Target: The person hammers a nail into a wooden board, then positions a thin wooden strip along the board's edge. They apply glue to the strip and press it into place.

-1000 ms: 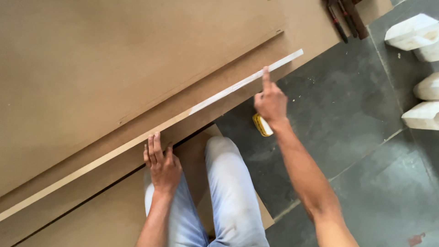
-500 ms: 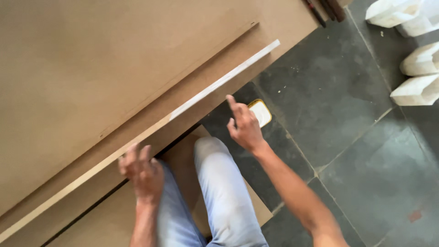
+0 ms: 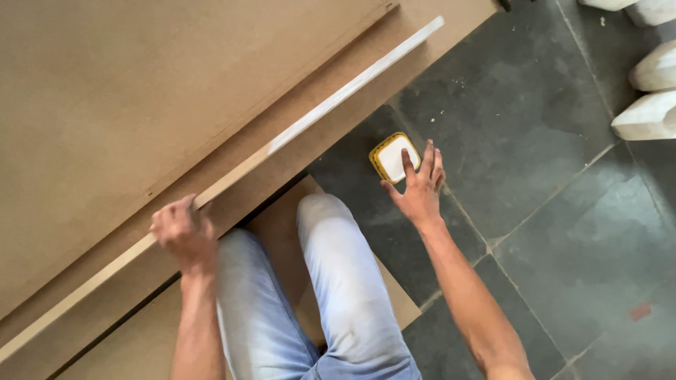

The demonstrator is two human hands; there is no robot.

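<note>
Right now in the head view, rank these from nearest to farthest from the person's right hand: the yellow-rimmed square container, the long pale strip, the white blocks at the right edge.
From the right hand:
1. Yellow-rimmed square container, on the dark floor at the fingertips.
2. Long pale strip, up and left, lying on the brown boards.
3. White blocks, far right edge of the floor.

Head camera, looking steeply down from above

Only 1 view exists: it looks down past the person's knee onto brown boards at upper left and dark floor tiles at right, near enough that both forearms fill the lower frame, with the scene running diagonally.
</note>
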